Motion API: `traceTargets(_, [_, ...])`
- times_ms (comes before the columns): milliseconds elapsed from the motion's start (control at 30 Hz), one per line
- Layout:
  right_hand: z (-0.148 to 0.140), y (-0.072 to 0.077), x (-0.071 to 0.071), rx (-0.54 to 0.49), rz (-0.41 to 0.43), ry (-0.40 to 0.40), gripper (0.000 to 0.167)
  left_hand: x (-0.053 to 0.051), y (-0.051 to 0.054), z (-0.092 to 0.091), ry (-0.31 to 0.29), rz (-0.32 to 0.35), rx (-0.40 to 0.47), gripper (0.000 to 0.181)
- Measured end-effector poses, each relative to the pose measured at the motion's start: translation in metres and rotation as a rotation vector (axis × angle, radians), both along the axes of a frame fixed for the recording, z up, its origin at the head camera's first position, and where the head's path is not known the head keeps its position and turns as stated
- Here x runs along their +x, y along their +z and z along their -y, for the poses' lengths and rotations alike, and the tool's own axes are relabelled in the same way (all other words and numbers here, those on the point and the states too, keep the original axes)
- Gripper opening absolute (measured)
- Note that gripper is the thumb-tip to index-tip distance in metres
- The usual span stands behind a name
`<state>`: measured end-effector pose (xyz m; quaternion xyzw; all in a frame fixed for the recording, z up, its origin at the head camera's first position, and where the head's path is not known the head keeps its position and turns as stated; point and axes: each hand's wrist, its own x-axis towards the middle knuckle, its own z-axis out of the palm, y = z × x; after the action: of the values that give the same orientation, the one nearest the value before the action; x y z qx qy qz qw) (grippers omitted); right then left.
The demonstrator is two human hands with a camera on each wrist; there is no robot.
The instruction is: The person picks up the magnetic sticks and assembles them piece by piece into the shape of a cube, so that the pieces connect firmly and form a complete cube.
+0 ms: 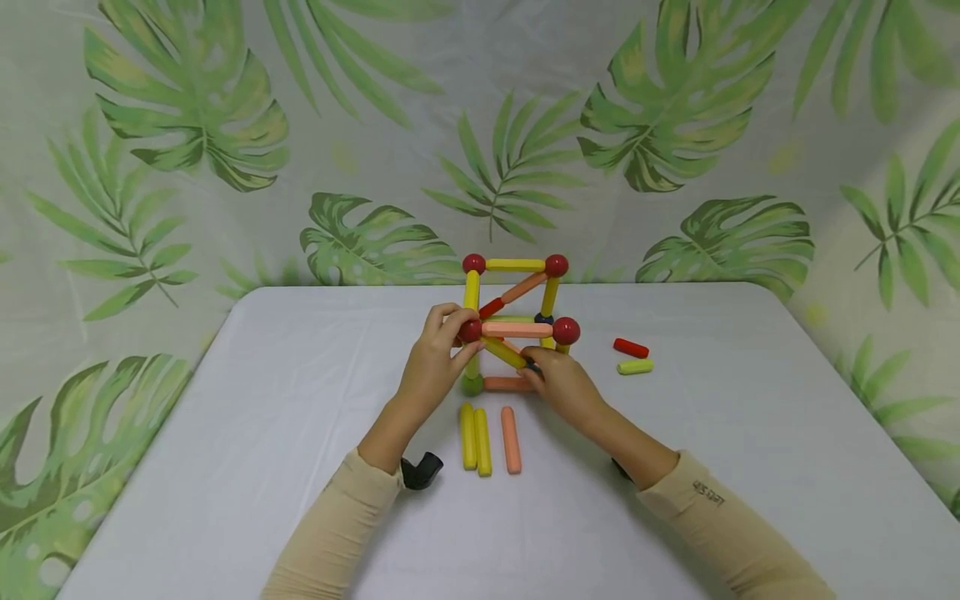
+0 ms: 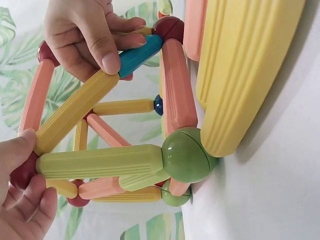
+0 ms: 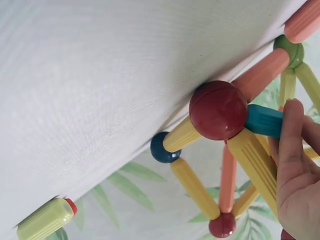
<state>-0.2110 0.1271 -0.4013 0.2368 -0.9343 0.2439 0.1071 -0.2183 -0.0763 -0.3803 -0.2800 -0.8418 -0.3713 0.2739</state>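
Observation:
A cube-like frame of magnetic sticks and balls stands on the table. My left hand grips the red ball at its near upper left corner. From that ball a yellow stick slants down across the near face and meets a short blue stick. My right hand pinches the blue stick close to this joint. The blue stick's other end meets a lower red ball. A salmon stick spans the top front edge to another red ball. A green ball forms the lower left corner.
Two loose yellow sticks and a salmon stick lie on the white table before the frame. To its right are a short red stick and a short yellow-green stick. Behind hangs a leaf-patterned cloth.

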Motion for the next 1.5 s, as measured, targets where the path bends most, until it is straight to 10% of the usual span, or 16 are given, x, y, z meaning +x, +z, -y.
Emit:
traceTargets(167, [-0.007,0.004,0.007,-0.038,-0.077,0.067,0.032,0.001,-0.003,0.002,0.02,0.055,0.019,0.043])
traceTargets(433, [-0.037,0.014,0.007,-0.313,-0.554,0.103,0.034,0.006,-0.01,0.003,-0.021,0.267,0.218,0.04])
traceTargets(733, [-0.047,0.014,-0.006,-0.402,-0.068,0.065,0.055,-0.005,-0.01,0.002,-0.082,0.308,0.34,0.039])
traceTargets(1500, [0.002,0.01,-0.003,-0.433,-0.061,0.008,0.055,-0.059,-0.006,0.023,0.025,0.397,0.269,0.048])
